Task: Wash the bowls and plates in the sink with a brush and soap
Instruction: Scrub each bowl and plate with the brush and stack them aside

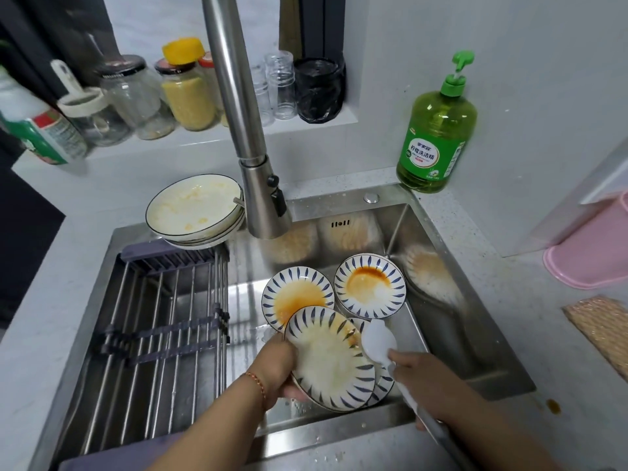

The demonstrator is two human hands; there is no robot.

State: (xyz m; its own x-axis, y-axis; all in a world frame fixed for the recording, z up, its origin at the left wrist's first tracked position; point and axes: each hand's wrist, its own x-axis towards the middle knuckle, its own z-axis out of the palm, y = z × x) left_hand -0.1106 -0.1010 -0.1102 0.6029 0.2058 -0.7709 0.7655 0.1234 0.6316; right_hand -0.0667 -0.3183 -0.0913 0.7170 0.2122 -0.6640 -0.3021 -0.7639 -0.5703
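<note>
My left hand grips the left rim of a small blue-and-white patterned plate, tilted up over the steel sink. My right hand holds the handle of a white dish brush, whose head sits at the plate's right edge. Two more patterned plates with orange sauce stains, one on the left and one on the right, lie in the basin behind. Another plate lies partly hidden under the held one. A stack of dirty white plates rests on the sink's back left corner. The green soap bottle stands at the back right.
The faucet hangs over the basin's middle. A drying rack fills the sink's left half. Jars and glasses line the ledge behind. A pink tub and a woven mat sit on the right counter.
</note>
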